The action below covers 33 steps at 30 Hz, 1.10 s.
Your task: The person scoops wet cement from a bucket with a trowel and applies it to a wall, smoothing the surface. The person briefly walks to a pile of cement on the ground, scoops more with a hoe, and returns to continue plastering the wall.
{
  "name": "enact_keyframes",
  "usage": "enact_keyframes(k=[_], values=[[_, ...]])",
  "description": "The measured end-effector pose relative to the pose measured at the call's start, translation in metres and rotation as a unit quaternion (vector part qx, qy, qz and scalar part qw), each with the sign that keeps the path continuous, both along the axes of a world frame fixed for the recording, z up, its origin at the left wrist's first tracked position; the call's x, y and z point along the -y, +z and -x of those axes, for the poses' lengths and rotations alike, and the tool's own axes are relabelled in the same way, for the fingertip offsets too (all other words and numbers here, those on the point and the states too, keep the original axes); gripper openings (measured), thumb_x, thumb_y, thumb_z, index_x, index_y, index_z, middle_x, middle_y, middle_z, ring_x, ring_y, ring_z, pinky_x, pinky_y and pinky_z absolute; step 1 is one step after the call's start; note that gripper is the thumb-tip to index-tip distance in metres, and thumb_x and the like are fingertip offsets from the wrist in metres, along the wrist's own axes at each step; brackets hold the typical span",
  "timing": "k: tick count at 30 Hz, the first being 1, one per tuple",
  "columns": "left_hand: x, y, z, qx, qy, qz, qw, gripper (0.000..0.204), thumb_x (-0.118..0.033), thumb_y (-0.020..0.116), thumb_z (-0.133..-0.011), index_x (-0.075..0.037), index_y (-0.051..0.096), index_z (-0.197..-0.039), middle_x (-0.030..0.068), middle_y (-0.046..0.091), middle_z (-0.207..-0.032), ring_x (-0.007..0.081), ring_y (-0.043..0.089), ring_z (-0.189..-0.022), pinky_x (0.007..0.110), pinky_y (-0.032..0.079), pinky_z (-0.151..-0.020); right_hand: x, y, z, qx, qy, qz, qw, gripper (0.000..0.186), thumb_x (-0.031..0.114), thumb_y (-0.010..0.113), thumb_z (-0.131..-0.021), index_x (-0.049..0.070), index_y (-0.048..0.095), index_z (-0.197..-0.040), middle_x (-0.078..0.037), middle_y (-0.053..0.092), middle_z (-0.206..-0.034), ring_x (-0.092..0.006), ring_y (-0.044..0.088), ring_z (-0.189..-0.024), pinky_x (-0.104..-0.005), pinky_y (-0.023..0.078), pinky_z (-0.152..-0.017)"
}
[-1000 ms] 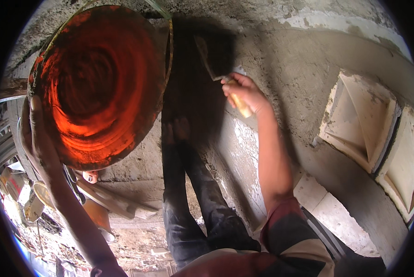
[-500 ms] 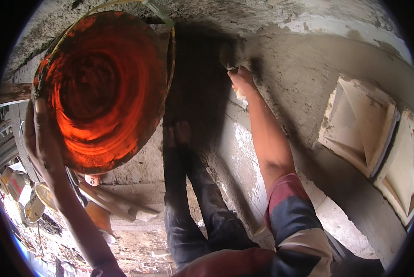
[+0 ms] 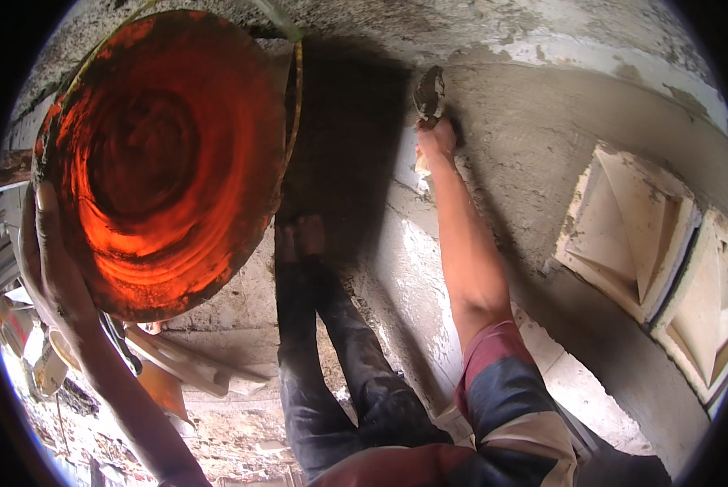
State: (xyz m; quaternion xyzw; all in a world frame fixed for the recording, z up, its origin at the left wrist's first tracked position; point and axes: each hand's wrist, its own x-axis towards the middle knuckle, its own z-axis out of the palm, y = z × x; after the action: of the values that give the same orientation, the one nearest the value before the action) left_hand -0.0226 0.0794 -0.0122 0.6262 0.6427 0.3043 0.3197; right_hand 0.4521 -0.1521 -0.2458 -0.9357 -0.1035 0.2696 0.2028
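Note:
An orange-red bucket (image 3: 157, 162), seen into its open mouth with dark smears inside, fills the upper left. My left hand (image 3: 51, 243) grips its left side, fingers along the outside. My right hand (image 3: 435, 140) is closed round a trowel's light handle (image 3: 422, 165). The dark, mottled trowel blade (image 3: 429, 91) points up from the hand, against or very close to the rough grey plastered surface (image 3: 510, 114); contact is unclear. Beside it lies a deep shadow, with my bare feet (image 3: 303, 235) at its lower part.
Two pale molded square panels (image 3: 624, 227) sit at the right in grey mortar. A wooden plank (image 3: 11, 166) is at the far left. Cluttered scraps and containers (image 3: 51, 365) lie at lower left, with a curved pale piece (image 3: 185, 365) below the bucket. My dark-trousered legs run down the middle.
My right hand and trowel have moved up and to the right, the blade now more upright. The bucket and my left hand sit slightly further left and lower in the picture.

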Motion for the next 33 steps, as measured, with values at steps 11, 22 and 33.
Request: enact_keyframes(k=[11, 22, 33], values=[[0.010, 0.009, -0.021, 0.023, 0.003, 0.026, 0.999, 0.051, -0.036, 0.060, -0.103, 0.005, 0.062, -0.133, 0.0111, 0.070, -0.116, 0.0157, 0.062, -0.103, 0.029, 0.047, -0.095, 0.012, 0.091, 0.021, -0.080, -0.123, -0.166, 0.975, 0.022, 0.016, 0.067, -0.095, -0.001, 0.054, -0.104, -0.010, 0.059, -0.070, -0.0181, 0.056, -0.047, -0.0345, 0.047, -0.040], [0.016, 0.014, -0.021, 0.035, -0.041, 0.047, 0.997, 0.046, -0.034, 0.058, -0.104, 0.003, 0.064, -0.130, 0.0117, 0.070, -0.117, 0.0169, 0.062, -0.105, 0.032, 0.046, -0.097, 0.010, 0.154, 0.030, -0.094, -0.137, -0.179, 0.970, 0.022, 0.019, 0.067, -0.097, 0.004, 0.052, -0.101, -0.004, 0.053, -0.075, -0.0136, 0.052, -0.051, -0.0300, 0.044, -0.042], [0.025, 0.013, -0.021, 0.052, -0.053, 0.031, 0.997, 0.045, -0.031, 0.056, -0.105, 0.003, 0.062, -0.132, 0.0132, 0.068, -0.124, 0.0188, 0.059, -0.115, 0.032, 0.042, -0.103, 0.009, 0.207, 0.035, -0.062, -0.140, -0.227, 0.962, 0.023, 0.020, 0.067, -0.096, 0.003, 0.053, -0.099, -0.005, 0.055, -0.076, -0.0136, 0.053, -0.051, -0.0304, 0.046, -0.041]])
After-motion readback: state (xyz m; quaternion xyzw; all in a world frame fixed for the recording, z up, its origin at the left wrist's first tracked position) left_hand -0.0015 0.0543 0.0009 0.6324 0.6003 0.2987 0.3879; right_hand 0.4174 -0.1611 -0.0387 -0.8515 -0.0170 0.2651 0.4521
